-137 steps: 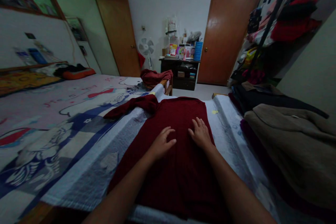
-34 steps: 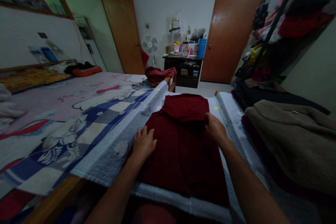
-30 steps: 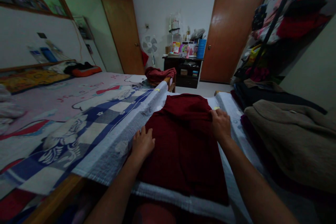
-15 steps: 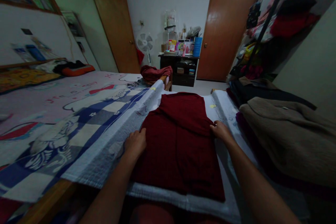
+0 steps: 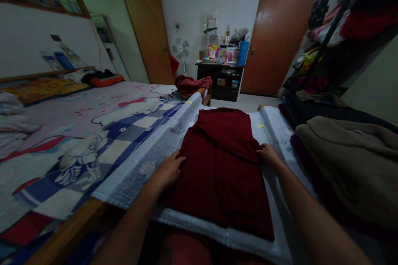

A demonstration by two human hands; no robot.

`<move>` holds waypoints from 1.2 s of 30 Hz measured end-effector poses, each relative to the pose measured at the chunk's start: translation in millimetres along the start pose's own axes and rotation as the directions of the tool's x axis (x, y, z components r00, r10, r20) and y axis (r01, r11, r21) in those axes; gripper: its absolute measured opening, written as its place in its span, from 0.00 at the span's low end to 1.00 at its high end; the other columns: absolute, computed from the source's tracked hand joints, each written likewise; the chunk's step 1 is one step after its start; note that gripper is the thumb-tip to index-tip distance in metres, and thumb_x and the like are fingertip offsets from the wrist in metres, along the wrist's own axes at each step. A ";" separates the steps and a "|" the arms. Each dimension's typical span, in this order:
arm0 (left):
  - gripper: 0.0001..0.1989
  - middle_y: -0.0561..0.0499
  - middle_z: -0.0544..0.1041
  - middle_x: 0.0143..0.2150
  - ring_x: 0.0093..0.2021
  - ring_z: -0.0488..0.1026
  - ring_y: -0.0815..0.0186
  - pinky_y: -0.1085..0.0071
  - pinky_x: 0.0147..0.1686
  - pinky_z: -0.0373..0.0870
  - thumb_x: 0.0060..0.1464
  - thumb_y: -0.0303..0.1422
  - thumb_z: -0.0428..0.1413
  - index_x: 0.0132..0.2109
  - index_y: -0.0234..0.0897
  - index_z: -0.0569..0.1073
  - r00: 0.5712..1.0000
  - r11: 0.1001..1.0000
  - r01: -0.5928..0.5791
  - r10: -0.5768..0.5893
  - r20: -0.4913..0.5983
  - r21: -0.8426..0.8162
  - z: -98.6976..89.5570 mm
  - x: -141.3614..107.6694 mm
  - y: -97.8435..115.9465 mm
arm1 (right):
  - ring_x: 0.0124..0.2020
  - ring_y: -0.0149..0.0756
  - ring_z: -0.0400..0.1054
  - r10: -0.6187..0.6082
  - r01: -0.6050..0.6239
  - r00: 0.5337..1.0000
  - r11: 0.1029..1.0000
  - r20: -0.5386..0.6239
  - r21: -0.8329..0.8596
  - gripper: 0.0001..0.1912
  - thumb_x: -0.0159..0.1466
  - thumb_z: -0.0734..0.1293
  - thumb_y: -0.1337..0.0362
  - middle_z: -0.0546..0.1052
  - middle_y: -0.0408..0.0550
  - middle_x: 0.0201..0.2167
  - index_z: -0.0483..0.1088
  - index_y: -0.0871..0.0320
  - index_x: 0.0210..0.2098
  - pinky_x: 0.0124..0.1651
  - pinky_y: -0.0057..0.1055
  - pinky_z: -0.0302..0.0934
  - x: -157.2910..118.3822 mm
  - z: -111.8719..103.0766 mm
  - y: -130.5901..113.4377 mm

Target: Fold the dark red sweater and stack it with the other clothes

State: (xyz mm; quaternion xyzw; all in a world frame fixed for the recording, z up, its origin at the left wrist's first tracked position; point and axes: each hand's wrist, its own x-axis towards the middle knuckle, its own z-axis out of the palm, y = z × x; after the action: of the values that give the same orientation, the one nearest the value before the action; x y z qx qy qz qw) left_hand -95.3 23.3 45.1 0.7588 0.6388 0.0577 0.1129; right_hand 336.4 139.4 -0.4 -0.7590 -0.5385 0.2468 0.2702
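A dark red long-sleeved top, perhaps a sweater [image 5: 217,174], lies flat with its sleeves folded in over the body. It rests on a pale blue-white cloth [image 5: 199,224]. My left hand [image 5: 169,168] touches the garment's left edge, its fingers stretched and a little apart; their undersides are hidden. On the opposite side, my right hand [image 5: 270,155] pinches the edge of the top near the folded sleeve, thumb and fingers closed on the fabric.
A brownish fleece garment [image 5: 351,157] tops a clothes pile at right. The bed with its patterned blanket [image 5: 102,153] spreads leftward, and a reddish cloth bundle [image 5: 191,86] sits at its corner. Behind are a fan [image 5: 180,49] and a dark cabinet [image 5: 217,82].
The camera view has turned slightly left, so everything appears further right. My left hand's fingers have loosened and moved slightly along the top's left edge. My right hand keeps its pinch.
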 end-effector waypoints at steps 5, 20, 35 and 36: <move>0.24 0.40 0.74 0.52 0.52 0.71 0.56 0.63 0.54 0.63 0.55 0.24 0.49 0.58 0.39 0.71 0.997 0.995 0.080 -0.081 0.009 0.059 -10.1 -8.7 -0.8 | 0.29 0.37 0.72 -0.019 0.060 0.985 0.969 -0.171 0.241 0.16 0.52 0.66 0.64 0.77 0.48 0.29 0.72 0.61 0.40 0.28 0.27 0.64 -6.7 -5.3 -14.6; 0.34 0.46 0.64 0.65 0.67 0.57 0.56 0.63 0.66 0.50 0.41 0.21 0.57 0.58 0.39 0.69 0.996 0.928 0.002 0.030 0.081 -0.372 -38.9 -11.5 15.9 | 0.28 0.32 0.72 -0.104 0.058 0.994 0.665 0.016 0.744 0.23 0.48 0.67 0.73 0.76 0.44 0.35 0.65 0.56 0.45 0.29 0.28 0.69 -29.0 -31.3 -80.9; 0.39 0.47 0.65 0.65 0.65 0.59 0.55 0.59 0.63 0.57 0.41 0.25 0.57 0.64 0.40 0.63 0.982 0.565 0.025 0.140 0.126 -0.825 -34.5 -5.7 64.4 | 0.31 0.32 0.69 -0.033 0.263 0.882 0.862 -0.470 0.434 0.22 0.46 0.66 0.72 0.74 0.46 0.32 0.69 0.62 0.42 0.32 0.27 0.66 22.1 -71.5 -26.6; 0.40 0.46 0.61 0.67 0.67 0.56 0.56 0.59 0.65 0.53 0.42 0.26 0.56 0.65 0.38 0.60 0.978 0.619 0.001 0.162 0.129 -0.786 -28.4 -5.7 70.8 | 0.30 0.32 0.68 -0.032 0.258 0.883 0.866 -0.467 0.428 0.21 0.46 0.66 0.72 0.74 0.45 0.32 0.70 0.62 0.42 0.31 0.26 0.65 22.3 -67.6 -22.3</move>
State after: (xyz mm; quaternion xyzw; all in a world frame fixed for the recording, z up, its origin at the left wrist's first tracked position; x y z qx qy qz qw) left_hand -35.1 9.3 90.2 0.6641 0.5017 0.2629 0.4881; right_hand 372.8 157.0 62.3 -0.6606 -0.4412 0.1702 0.5831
